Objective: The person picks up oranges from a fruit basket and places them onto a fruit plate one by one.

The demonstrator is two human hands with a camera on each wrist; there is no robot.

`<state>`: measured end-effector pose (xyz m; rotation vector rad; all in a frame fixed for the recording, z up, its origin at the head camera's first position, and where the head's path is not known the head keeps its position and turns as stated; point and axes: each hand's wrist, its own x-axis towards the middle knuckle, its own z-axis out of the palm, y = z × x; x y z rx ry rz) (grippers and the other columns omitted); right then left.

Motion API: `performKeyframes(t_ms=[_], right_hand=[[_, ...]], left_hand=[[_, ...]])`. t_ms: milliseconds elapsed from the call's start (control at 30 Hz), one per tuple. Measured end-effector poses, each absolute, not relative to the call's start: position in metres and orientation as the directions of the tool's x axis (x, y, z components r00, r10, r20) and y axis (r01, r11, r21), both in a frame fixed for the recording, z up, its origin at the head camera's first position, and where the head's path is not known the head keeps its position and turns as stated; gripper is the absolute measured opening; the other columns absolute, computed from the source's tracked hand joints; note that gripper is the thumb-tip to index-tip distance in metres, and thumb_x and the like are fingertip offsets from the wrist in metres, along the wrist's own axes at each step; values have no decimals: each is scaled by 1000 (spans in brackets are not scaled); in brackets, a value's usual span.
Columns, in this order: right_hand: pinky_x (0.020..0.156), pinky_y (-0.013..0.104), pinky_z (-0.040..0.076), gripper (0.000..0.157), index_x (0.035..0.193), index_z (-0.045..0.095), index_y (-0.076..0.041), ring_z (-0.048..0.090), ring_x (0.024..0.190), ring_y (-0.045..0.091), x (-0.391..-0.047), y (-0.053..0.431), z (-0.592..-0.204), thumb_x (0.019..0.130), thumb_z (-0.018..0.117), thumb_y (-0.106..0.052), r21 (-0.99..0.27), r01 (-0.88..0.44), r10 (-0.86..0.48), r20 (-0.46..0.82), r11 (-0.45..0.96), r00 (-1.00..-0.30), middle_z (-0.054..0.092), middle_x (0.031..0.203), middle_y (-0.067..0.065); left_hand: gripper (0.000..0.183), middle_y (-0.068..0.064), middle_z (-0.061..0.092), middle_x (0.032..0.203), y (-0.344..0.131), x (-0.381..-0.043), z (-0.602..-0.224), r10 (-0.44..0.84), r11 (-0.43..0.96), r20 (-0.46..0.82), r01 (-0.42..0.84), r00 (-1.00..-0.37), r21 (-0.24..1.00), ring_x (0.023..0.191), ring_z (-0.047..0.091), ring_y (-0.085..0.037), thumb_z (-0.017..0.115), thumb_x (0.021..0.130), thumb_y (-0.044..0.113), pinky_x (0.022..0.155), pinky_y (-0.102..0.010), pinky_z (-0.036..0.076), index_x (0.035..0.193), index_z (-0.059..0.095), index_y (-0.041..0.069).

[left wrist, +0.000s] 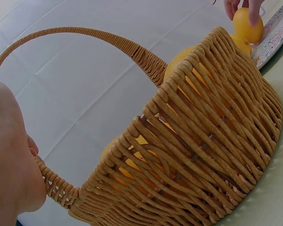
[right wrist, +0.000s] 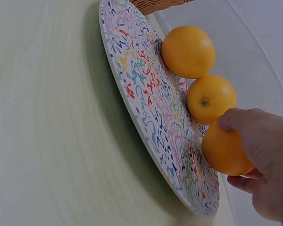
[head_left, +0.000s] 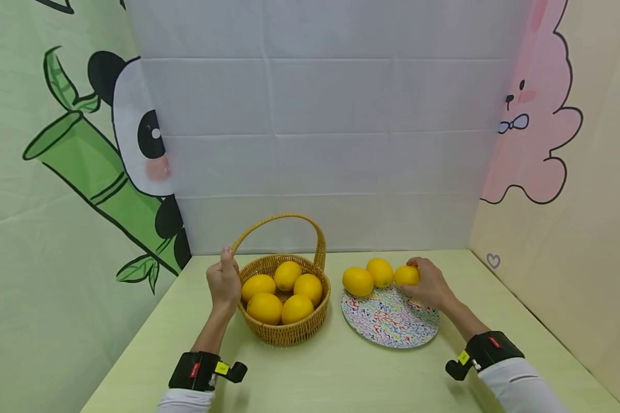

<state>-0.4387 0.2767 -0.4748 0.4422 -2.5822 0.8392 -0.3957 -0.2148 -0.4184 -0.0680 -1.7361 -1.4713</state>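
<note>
My left hand [head_left: 224, 281] grips the arched handle [head_left: 281, 217] of a woven wicker basket [head_left: 289, 334] at its left foot. Inside the basket lie several yellow-orange fruits, among them a lemon-like fruit [head_left: 264, 308]. To the right, my right hand [head_left: 430, 281] holds a round orange [right wrist: 226, 149] between thumb and fingers at the far right of a plate. Two more oranges, one at the left [right wrist: 188, 52] and one in the middle [right wrist: 211, 100], sit along the back of the flat plate [head_left: 390, 324], which has a multicoloured squiggle pattern.
Both the basket and the plate stand on a pale green wood-grain table [head_left: 310, 378]. Behind them hangs a creased white cloth [head_left: 330, 166]. Printed side panels show a panda with bamboo [head_left: 98, 166] on the left and a pink animal [head_left: 532, 132] on the right.
</note>
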Motion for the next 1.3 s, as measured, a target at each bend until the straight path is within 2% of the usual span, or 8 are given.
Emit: performKeyframes(t_ms=[300,567,1000,1300], right_hand=[[82,53,54,66,134,51,7,54,101,36,-440,279,-482,82,85,-16,-459,-441,-200,483,772,-853,53,127,25],[84,55,54,67,136,52,6,55,103,37,-438,281,-481,81,83,-16,-424,-438,-220,471,793,-854,50,132,26],[89,58,54,73,140,50,1,55,105,40,-440,278,-485,80,87,-17,-435,-424,-217,450,794,-867,42,133,25],[92,58,53,77,143,49,1,55,105,39,-437,276,-486,80,88,-20,-424,-425,-228,439,800,-869,42,134,25]], left_hand=[[71,15,29,42,-214,-397,-417,-459,313,609,524,-647,792,39,24,-7,40,108,51,39,-21,16,48,41,13],[71,15,28,42,-214,-397,-416,-457,315,617,532,-641,786,38,23,-6,40,109,51,39,-21,15,48,40,13],[71,14,28,42,-215,-396,-417,-466,317,605,517,-646,795,38,23,-7,40,109,50,39,-22,16,48,40,14],[68,14,28,42,-210,-389,-412,-471,293,580,502,-665,814,37,22,0,41,111,38,40,-20,15,49,40,11]])
